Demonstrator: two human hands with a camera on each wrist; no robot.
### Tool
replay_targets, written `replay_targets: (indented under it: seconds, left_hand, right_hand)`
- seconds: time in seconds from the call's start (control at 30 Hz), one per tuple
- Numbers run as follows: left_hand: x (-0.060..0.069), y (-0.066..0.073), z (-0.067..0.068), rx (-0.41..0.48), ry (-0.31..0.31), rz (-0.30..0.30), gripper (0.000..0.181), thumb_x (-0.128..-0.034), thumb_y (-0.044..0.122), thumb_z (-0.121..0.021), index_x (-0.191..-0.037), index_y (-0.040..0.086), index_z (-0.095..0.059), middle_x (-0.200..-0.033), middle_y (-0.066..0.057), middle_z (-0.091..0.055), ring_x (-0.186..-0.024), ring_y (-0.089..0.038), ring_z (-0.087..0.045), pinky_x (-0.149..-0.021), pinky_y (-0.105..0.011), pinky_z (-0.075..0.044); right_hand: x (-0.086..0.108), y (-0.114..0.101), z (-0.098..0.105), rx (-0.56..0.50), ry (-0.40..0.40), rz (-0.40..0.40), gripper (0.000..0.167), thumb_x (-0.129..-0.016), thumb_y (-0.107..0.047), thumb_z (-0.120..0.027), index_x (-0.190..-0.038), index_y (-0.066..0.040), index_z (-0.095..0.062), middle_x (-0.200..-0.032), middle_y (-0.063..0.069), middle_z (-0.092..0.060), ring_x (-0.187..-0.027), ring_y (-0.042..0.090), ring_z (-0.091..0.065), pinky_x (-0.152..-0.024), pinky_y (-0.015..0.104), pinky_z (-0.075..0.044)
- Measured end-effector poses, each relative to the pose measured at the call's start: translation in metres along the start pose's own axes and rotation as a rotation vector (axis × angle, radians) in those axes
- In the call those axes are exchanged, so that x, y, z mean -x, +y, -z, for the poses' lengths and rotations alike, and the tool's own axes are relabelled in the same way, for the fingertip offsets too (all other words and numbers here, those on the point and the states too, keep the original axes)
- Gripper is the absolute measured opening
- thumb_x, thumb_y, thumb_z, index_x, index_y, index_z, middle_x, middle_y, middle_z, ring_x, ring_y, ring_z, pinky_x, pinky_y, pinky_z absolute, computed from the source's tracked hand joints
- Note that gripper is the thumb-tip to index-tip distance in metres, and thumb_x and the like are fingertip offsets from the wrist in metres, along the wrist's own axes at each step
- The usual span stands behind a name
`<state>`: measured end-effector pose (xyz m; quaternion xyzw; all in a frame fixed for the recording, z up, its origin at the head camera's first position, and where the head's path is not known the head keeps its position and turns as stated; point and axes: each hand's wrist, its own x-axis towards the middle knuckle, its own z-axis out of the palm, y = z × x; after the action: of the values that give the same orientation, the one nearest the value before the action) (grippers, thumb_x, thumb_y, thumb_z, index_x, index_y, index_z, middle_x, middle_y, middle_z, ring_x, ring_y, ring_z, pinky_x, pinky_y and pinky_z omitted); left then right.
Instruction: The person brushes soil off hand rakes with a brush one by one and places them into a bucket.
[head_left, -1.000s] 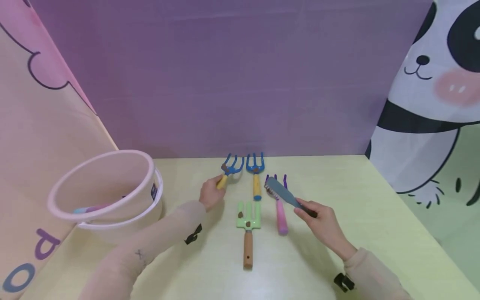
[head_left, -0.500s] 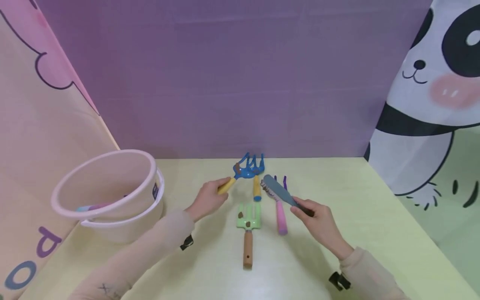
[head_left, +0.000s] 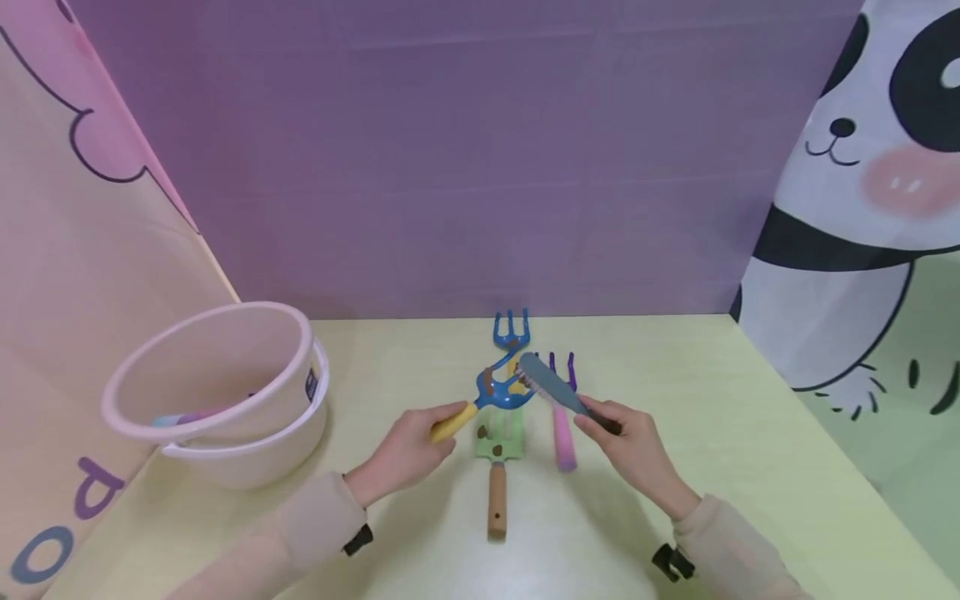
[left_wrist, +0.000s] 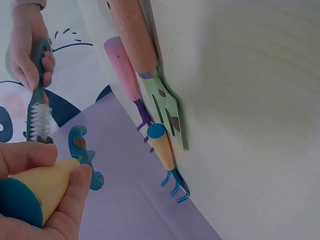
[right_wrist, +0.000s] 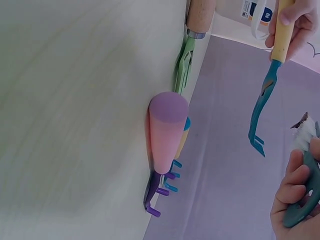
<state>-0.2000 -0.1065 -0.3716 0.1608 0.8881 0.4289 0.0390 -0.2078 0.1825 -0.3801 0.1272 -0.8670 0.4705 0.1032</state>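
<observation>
My left hand (head_left: pixel 408 448) grips the yellow handle of a blue hand rake (head_left: pixel 504 395), raised above the table. Brown patches mark its head. With the right hand (head_left: pixel 633 446) I hold a grey-blue brush (head_left: pixel 557 385), white bristles (left_wrist: pixel 41 121) facing the rake, a brown bit at their end. Both wrist views show a gap between bristles and rake. Below lie a green hand fork (head_left: pixel 497 500) with a wooden handle and brown spots, a pink-handled purple rake (head_left: pixel 564 437), and a second blue rake (head_left: pixel 512 340), partly hidden in the head view.
Two nested pale basins (head_left: pixel 247 471) stand at the left of the table, with pink and light-blue items inside the upper one. A purple backdrop (head_left: pixel 450 167) rises along the table's far edge, and printed cloths hang at both sides.
The left hand has lifted its rake off the table and brought it nearer and right, beside the brush. The right hand's brush has shifted slightly left.
</observation>
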Motion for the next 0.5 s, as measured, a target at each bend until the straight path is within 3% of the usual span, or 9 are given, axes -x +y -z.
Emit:
replay_targets:
  seconds: [0.2,0.5]
  left_hand:
    - [0.006,0.001,-0.003,0.001,-0.023,-0.035,0.05,-0.0847,0.002,-0.055,-0.134,0.006,-0.046,-0.128,-0.02,-0.053,-0.045,-0.007,-0.043,-0.039,-0.017,-0.043]
    - [0.008,0.003,-0.005,-0.003,-0.036,-0.052,0.05,-0.085,0.001,-0.054,-0.134,0.006,-0.045,-0.13,-0.02,-0.052,-0.045,-0.006,-0.042,-0.039,-0.017,-0.043]
  right_hand:
    - [-0.006,0.0,-0.007,0.028,-0.017,0.005,0.036,-0.085,-0.022,-0.064,-0.116,-0.004,-0.063,-0.068,0.003,-0.055,-0.051,0.006,-0.035,-0.044,0.02,-0.032]
    - [-0.015,-0.003,-0.021,0.213,0.003,0.152,0.032,-0.084,-0.014,-0.065,-0.112,0.0,-0.064,-0.066,0.001,-0.057,-0.047,0.003,-0.032,-0.041,0.019,-0.031]
